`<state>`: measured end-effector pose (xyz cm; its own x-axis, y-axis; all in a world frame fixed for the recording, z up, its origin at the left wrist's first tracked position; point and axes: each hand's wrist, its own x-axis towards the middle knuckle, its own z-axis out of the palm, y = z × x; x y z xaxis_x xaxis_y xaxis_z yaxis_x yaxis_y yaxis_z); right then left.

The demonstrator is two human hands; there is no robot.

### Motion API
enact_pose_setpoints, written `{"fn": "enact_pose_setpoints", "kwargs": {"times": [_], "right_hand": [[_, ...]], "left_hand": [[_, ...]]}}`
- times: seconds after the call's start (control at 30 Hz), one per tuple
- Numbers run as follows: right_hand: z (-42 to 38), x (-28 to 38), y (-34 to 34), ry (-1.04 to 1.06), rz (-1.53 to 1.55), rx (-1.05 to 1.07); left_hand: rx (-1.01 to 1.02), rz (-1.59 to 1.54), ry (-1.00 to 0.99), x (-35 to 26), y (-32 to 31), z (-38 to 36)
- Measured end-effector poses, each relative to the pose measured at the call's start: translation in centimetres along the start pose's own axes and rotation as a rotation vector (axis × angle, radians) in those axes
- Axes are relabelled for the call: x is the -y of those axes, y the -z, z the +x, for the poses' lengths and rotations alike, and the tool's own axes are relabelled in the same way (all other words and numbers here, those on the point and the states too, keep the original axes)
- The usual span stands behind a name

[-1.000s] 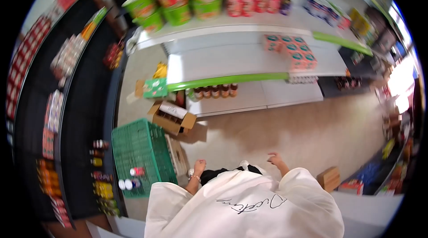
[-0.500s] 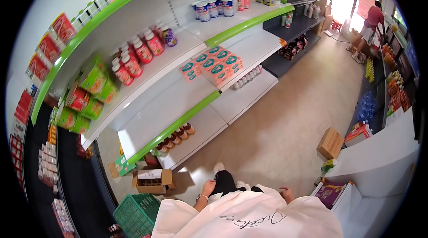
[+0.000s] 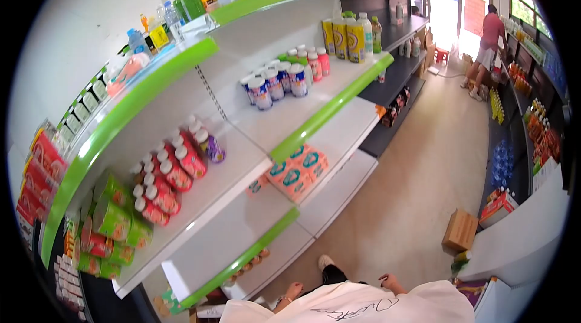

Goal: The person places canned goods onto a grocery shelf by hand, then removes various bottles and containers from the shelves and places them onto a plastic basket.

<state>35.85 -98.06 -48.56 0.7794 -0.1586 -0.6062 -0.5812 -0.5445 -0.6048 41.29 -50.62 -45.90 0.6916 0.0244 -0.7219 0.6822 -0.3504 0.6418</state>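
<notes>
My left hand (image 3: 294,290), with a bracelet at the wrist, hangs low beside my white shirt (image 3: 363,305). Its fingers are loosely bent and hold nothing that I can see. On the other side my right hand (image 3: 392,283) hangs free, fingers a little apart. Neither touches the shelves. Nearest my left hand is the lower white shelf (image 3: 242,232). Above it are pink-red bottles with white caps (image 3: 175,175), green tubs (image 3: 114,217) and peach-coloured packs (image 3: 299,172). White-and-blue cans (image 3: 260,93) stand farther along.
A cardboard box (image 3: 460,230) lies on the floor to the right, by a white counter (image 3: 532,226). The aisle floor (image 3: 393,196) leads to a bright doorway. A person in a red top (image 3: 491,29) bends at the right-hand shelves. Green shelf edging (image 3: 333,111) juts out at left.
My view has tipped upward, so the shelves sit lower and more of the top shelf shows. The green basket has left view. My hands still hang at my sides; the distant person stands more upright.
</notes>
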Motion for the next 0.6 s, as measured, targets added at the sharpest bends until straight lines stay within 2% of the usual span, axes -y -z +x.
{"fn": "enact_pose_setpoints", "kwargs": {"times": [0.07,0.1,0.13,0.17,0.2,0.23,0.27,0.33,0.37,0.4,0.5,0.6], "right_hand": [[3.8,6.1,1.6,0.076,-0.084,-0.042],[6.1,9.0,2.2,0.120,-0.034,-0.021],[9.5,12.2,2.2,0.214,-0.080,-0.085],[12.7,14.1,1.6,0.301,-0.130,-0.142],[12.8,19.8,3.2,0.324,-0.066,-0.106],[13.9,24.3,3.3,0.414,0.002,-0.164],[13.3,29.9,4.3,0.491,0.119,-0.195],[10.9,40.9,6.9,0.541,0.306,-0.114],[10.7,44.4,7.4,0.607,0.472,-0.052],[10.6,47.4,7.8,0.675,0.638,0.009],[7.8,55.3,10.0,0.788,0.943,-0.007],[5.0,59.4,13.0,0.849,0.930,-0.042]], "left_hand": [[-0.044,0.008,-0.059,-4.0,0.2,5.2],[-0.082,-0.019,-0.208,-6.6,0.2,6.7],[-0.118,-0.048,-0.350,-9.3,-0.2,8.0],[-0.114,0.052,-0.436,-12.6,-0.3,9.1],[-0.107,0.152,-0.515,-18.1,-0.2,8.3],[-0.057,0.094,-0.569,-22.3,-0.4,8.0],[-0.009,0.035,-0.624,-26.3,-0.7,7.7],[0.110,-0.134,-0.793,-35.1,-0.5,4.1],[0.112,-0.140,-0.816,-38.8,-0.1,2.3],[0.113,-0.146,-0.842,-42.0,0.3,0.7],[-0.025,-0.270,-0.876,-48.8,1.5,-3.2],[-0.042,-0.402,-0.959,-53.0,2.7,-5.6]]}}
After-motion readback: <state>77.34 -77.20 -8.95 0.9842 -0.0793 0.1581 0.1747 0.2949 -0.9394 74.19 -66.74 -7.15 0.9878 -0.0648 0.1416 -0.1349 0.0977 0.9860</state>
